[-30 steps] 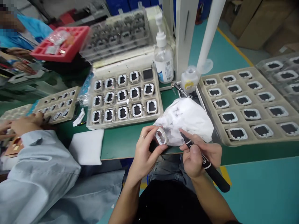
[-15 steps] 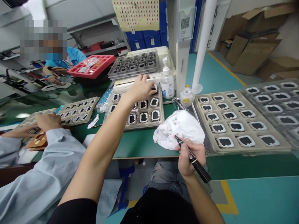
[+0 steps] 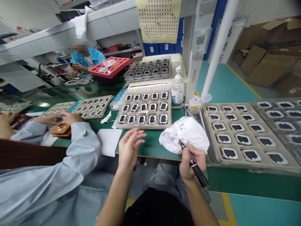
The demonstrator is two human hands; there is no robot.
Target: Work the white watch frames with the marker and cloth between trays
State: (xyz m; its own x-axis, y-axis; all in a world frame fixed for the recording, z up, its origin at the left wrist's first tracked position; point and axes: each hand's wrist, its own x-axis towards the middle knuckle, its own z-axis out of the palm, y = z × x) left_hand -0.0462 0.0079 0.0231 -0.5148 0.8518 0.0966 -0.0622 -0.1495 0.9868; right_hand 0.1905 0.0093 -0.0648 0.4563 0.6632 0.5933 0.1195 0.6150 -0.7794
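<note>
My right hand (image 3: 193,161) grips a black marker pen (image 3: 196,169), its tip pointing up and away from me. Just beyond the tip lies a crumpled white cloth (image 3: 184,133) with small dark smudges. My left hand (image 3: 130,145) hangs over the front of the table with fingers apart and nothing in it. Beyond it sits a beige tray (image 3: 141,126) whose compartments hold several small square frames with black centres and silvery rims. At my right stands another beige tray (image 3: 225,128) of similar parts with white rims.
A pump bottle (image 3: 178,89) and a small squat bottle (image 3: 194,104) stand behind the cloth. Clear trays (image 3: 291,117) sit far right. To my left, a co-worker's sleeve (image 3: 82,141) and hands are near an orange-brown piece (image 3: 61,129). A red tray (image 3: 109,67) is farther back.
My left hand has come back from the far right corner of the middle tray to the table's front, fingers spread. The right hand still holds the marker pen. The view has shifted left.
</note>
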